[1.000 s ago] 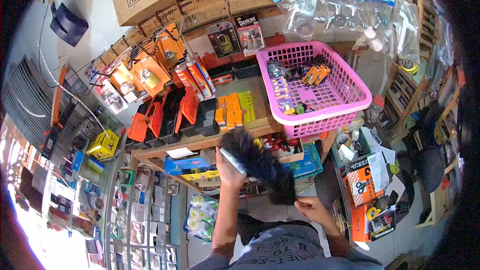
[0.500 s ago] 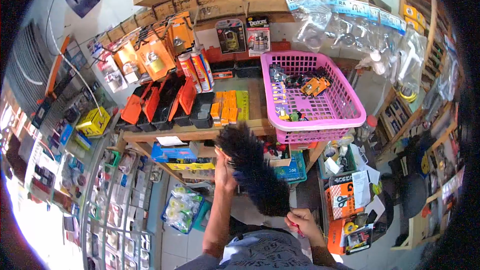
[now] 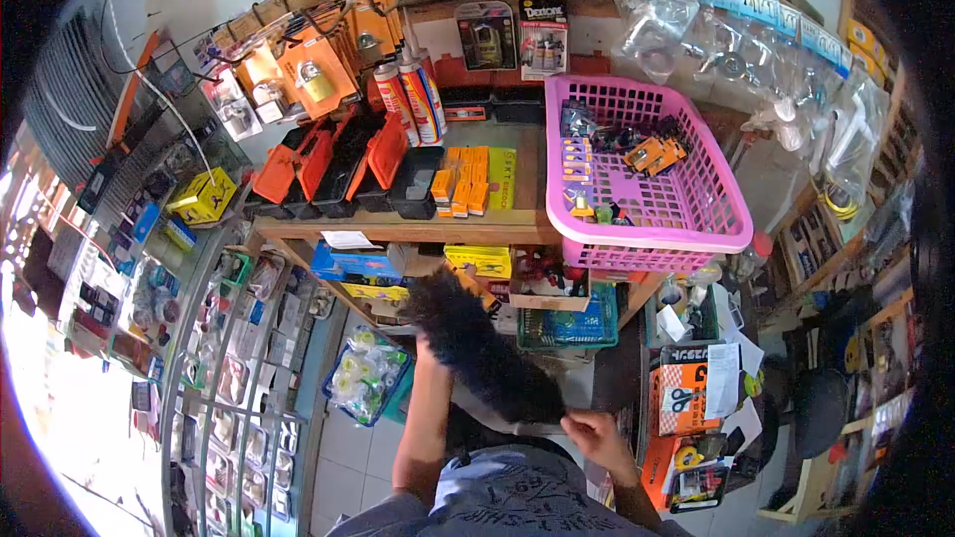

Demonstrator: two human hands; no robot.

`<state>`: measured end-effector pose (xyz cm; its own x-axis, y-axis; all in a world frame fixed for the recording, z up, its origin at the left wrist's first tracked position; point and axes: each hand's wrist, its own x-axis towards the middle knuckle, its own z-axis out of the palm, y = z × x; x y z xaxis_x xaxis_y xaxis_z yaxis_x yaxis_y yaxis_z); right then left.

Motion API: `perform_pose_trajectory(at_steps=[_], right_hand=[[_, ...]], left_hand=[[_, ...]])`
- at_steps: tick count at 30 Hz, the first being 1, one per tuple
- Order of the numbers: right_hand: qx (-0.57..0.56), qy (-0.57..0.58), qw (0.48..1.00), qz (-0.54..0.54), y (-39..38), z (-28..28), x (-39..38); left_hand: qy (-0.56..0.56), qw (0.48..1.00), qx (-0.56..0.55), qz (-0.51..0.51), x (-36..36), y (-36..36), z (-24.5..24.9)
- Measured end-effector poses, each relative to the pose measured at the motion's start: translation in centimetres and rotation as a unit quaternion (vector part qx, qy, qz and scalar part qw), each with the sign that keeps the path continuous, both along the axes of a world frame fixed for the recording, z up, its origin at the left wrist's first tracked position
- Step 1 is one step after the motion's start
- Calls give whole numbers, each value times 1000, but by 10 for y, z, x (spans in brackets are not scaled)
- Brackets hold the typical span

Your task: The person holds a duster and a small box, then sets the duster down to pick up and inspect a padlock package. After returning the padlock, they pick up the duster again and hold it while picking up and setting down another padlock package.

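Note:
A fluffy black duster (image 3: 487,358) slants across the space in front of my body, below the shelf edge. My right hand (image 3: 595,437) is closed around its lower right end, where the handle is covered by my fingers. At the upper left end, my left hand (image 3: 428,350) touches or lies right behind the dark fluff. Its fingers are blurred and mostly hidden there. Just beyond the duster's tip are a yellow box (image 3: 477,260) and an open cardboard box (image 3: 550,288) on the lower shelf.
The wooden shelf (image 3: 418,229) carries black bins with orange lids (image 3: 383,154), small orange boxes (image 3: 463,182) and a pink basket (image 3: 652,234). Packaged padlocks (image 3: 316,83) hang above. A glass display case (image 3: 214,358) stands left; a basket of bagged goods (image 3: 366,378) sits low.
The duster's tip has moved down and away from the shelf's front edge, uncovering the yellow box. My left hand has dropped with it. The view has shifted slightly.

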<state>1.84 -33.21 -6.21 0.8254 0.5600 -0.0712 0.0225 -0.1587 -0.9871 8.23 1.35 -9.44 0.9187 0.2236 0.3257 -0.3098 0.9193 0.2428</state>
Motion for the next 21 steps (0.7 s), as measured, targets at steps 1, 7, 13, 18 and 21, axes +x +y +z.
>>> perform_pose_trajectory(at_steps=[1, 7, 13, 18, 21], right_hand=[[-13, -4, 1000, 3, -1, 2, 3], [10, -5, 1000, -9, 5, 2, 3], [0, -8, 1000, -23, 8, -18, 4], [-17, 7, 995, -103, 19, 12, -2], [-75, 33, 997, 9, 17, 10, 5]], left_hand=[[67, 997, 16, 19, -9, -15, 44], [11, 998, 56, 31, -17, -19, 73], [133, 985, 101, 47, -17, -23, 126], [-23, 976, -170, -137, -9, 19, 56], [119, 990, 54, -47, -18, 7, 104]])
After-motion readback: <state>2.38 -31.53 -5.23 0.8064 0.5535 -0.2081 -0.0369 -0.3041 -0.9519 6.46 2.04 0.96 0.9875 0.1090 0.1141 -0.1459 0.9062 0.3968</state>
